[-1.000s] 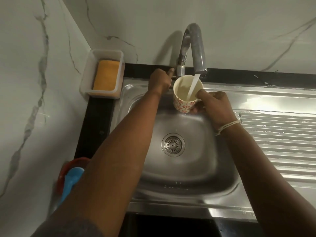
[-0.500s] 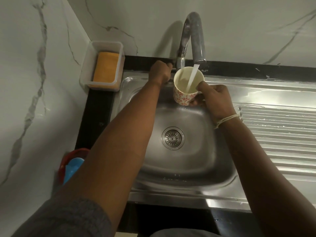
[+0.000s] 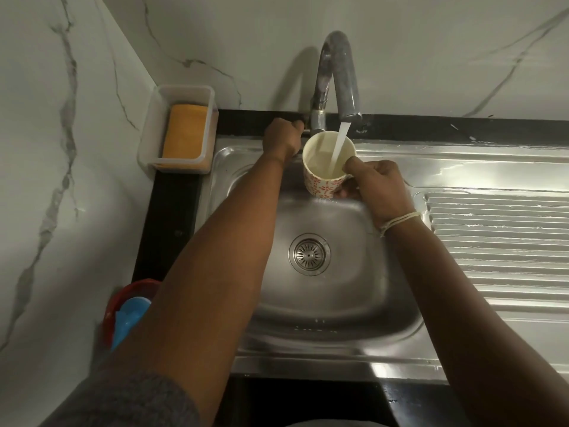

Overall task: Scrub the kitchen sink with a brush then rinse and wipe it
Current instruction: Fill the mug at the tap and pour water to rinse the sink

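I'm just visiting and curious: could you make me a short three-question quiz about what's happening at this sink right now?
1. True or false: water is running from the tap into the cup.
2. Which hand holds the cup? A) the left hand B) the right hand C) neither
3. Fill in: the orange sponge lies in a clear ____ beside the sink.

Key:
1. True; the stream falls into the cup's mouth.
2. B; the left hand grips the tap handle at the tap's base.
3. Tray, standing left of the sink against the wall.
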A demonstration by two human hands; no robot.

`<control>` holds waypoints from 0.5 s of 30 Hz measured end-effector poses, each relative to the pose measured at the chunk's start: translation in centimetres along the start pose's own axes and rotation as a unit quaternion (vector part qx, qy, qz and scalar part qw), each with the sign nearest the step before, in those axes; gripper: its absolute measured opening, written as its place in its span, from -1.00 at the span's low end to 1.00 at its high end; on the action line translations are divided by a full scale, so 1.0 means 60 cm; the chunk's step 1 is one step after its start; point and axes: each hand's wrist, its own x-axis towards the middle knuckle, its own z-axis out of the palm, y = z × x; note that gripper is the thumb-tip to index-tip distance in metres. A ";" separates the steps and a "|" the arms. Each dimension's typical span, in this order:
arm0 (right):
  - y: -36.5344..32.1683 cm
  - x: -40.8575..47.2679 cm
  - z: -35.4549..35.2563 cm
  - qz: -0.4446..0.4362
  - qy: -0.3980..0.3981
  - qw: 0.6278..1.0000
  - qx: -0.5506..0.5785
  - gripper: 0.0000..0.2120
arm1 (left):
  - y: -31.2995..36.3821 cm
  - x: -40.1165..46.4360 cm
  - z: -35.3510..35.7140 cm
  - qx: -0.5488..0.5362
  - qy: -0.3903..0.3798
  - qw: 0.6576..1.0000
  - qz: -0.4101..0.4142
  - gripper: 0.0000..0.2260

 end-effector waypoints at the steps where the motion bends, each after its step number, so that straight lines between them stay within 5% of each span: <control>1: 0.001 0.000 0.000 -0.001 0.002 1.000 -0.004 -0.68 | 0.000 0.000 0.000 0.000 0.000 1.000 0.001 -0.71; 15: 0.014 0.006 -0.009 0.022 0.016 0.998 0.054 -0.69 | 0.002 -0.009 -0.003 0.002 0.016 1.000 -0.013 -0.64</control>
